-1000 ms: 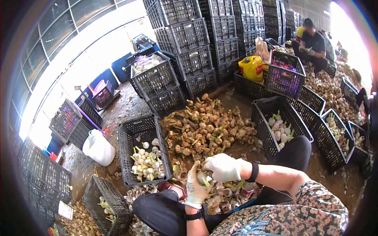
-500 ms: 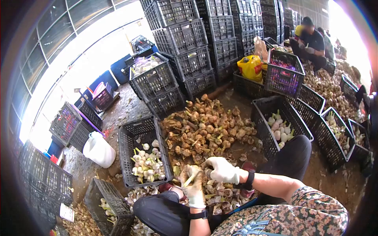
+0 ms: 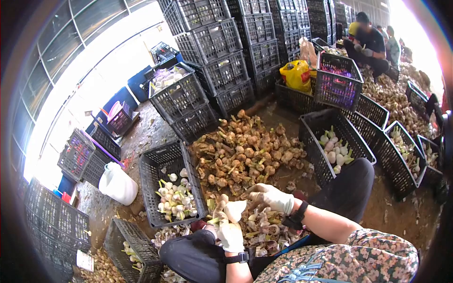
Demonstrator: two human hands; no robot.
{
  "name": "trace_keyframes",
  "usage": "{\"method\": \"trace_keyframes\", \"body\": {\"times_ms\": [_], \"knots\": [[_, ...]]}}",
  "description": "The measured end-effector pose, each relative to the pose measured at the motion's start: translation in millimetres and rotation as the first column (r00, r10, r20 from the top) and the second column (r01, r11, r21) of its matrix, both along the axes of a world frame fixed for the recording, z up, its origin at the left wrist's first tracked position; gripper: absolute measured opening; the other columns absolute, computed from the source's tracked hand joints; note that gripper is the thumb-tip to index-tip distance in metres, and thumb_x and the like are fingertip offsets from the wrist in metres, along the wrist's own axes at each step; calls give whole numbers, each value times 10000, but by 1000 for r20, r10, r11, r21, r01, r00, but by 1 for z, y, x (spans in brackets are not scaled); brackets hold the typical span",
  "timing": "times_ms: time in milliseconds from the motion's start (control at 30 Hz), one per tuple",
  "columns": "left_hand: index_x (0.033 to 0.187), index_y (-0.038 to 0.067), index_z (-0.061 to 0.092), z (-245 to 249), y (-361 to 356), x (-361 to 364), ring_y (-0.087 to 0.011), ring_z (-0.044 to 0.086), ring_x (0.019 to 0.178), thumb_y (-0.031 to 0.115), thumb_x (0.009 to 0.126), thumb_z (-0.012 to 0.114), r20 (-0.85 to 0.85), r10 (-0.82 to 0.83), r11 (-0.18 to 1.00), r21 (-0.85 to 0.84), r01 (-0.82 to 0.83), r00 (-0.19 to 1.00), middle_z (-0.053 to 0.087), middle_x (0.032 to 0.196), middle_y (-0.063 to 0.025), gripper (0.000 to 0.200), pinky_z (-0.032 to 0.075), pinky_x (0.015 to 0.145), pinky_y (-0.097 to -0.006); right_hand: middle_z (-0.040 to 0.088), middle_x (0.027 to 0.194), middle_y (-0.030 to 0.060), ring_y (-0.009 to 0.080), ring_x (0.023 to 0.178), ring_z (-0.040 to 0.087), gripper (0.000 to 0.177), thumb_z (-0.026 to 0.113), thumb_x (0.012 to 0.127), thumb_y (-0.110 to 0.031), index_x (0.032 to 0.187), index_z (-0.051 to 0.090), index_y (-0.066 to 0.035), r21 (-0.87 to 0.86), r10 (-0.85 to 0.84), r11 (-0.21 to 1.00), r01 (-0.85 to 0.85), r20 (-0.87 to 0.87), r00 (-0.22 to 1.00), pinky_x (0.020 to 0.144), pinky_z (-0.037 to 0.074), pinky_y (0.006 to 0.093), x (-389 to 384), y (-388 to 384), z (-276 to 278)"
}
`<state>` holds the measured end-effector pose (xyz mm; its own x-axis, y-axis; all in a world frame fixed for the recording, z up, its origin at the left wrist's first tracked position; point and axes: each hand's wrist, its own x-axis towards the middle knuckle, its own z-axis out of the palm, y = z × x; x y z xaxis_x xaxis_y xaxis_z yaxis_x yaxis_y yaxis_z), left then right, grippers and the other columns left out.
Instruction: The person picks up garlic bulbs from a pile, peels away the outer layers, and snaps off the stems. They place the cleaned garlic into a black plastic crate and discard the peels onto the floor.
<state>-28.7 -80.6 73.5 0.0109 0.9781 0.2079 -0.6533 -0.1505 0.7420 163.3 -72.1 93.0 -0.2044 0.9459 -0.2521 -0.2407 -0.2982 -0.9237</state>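
Observation:
My left hand (image 3: 229, 236), in a pale, soiled glove, is closed around a garlic bulb (image 3: 234, 211) whose white, peeled side faces up. My right hand (image 3: 272, 197), gloved too, hovers just right of the bulb, fingers curved and apart with nothing visible in them. Beyond both hands lies a heap of brown, unpeeled garlic (image 3: 250, 153). Loose garlic skins (image 3: 269, 231) cover the ground under my hands, between my legs. Left of the heap, a black crate (image 3: 147, 188) holds several white bulbs with green stems (image 3: 177, 198).
Another black crate (image 3: 314, 151) with white garlic (image 3: 336, 151) stands beyond my right knee. Tall crate stacks (image 3: 214, 42) rise behind the heap. A white bucket (image 3: 118, 184) is at left, a yellow bag (image 3: 296, 75) at the back. A person (image 3: 370, 47) sits among garlic at far right.
The bulb in my left hand now shows a broad white side. My right hand has risen slightly and its fingers have loosened. The view has shifted a little.

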Motion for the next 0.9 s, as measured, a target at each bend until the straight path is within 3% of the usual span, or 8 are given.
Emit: {"method": "trace_keyframes", "body": {"times_ms": [67,233,333,533,667,733,867,900], "knots": [[1303,28,562,13,-8,11,-257,507,1300,315,1015,549,-20,-49,994,-93,47,999,523,1432,-163,406,368,1122,-404,666,1131,102,161,957,634,467,721,888,-254,1226,587,40,255,117,956,-142,107,987,859,524,324,-10,-7,8],[1345,61,514,-29,10,4,-227,596,1110,265,1023,514,-101,-26,965,-260,-1,995,614,1251,-98,382,493,948,-396,680,880,38,103,800,614,283,751,877,-151,1053,598,10,304,-100,951,54,138,985,710,513,269,-20,-4,-11],[1315,87,532,-55,13,-9,-244,563,1155,380,1025,496,-37,-62,946,-322,47,997,587,1280,-107,414,481,959,-426,673,852,54,126,759,618,171,719,897,-110,831,566,-71,-80,-299,948,308,-555,776,649,501,281,-21,3,-19],[1303,88,521,-7,6,24,-257,602,1091,361,1009,546,153,-87,879,-453,148,984,615,1206,-87,403,456,991,-421,667,918,119,261,801,643,195,664,779,34,968,640,-8,726,-178,655,-210,418,891,740,518,352,-4,-1,-7],[1203,102,622,-51,23,16,-267,625,1062,367,1000,558,355,-22,846,-492,207,935,671,1116,-105,340,459,989,-419,680,890,100,184,789,643,166,684,793,10,942,615,-14,620,-93,780,-85,249,964,685,508,318,-18,-6,-19],[1112,100,669,-47,22,13,-260,647,1014,323,1004,547,400,-58,835,-482,264,915,706,1046,-86,276,468,991,-419,687,882,71,145,795,647,109,686,846,-31,900,592,-30,263,-133,956,130,-7,991,668,501,286,-15,2,-35],[1085,88,689,-55,34,10,-254,661,1013,321,991,547,489,14,902,-382,199,872,727,1078,-56,289,474,1020,-446,678,901,67,197,791,657,66,618,931,-52,970,565,-55,-332,-500,866,374,-608,616,660,527,294,12,26,-47],[1086,90,691,-47,36,13,-256,662,1024,325,990,549,517,7,933,-310,180,856,728,1084,-61,292,475,1021,-453,680,995,94,229,848,674,193,658,924,-134,1069,588,-28,-62,-276,961,271,-346,897,748,555,360,30,32,-80]]}}
